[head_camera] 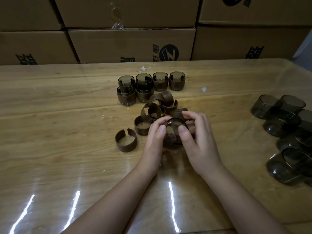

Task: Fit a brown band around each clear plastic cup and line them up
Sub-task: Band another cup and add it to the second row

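both forearms reach in from the lower edge and meet near the middle of the bench. the left hand and the right hand grip one smoky clear cup between them, its open mouth tipped toward the camera. each thumb lies over the near rim, the left thumb on the left side and the right thumb on the right. the curled fingers wrap round the far side, and the right hand's fingertips bend over the top edge. something brown shows low through the cup's wall, but i cannot tell whether it is a band already on the cup.

just beyond the hands lies a heap of loose bands, brown rings each with a gap, some on edge and some leaning on one another. a single band stands alone to the left of the left hand, its gap facing away. further back, six banded cups stand upright in two rows, four behind and two in front at the left. near the right edge of the bench sits a cluster of bare cups, well apart from the hands. cardboard boxes are stacked behind the bench.
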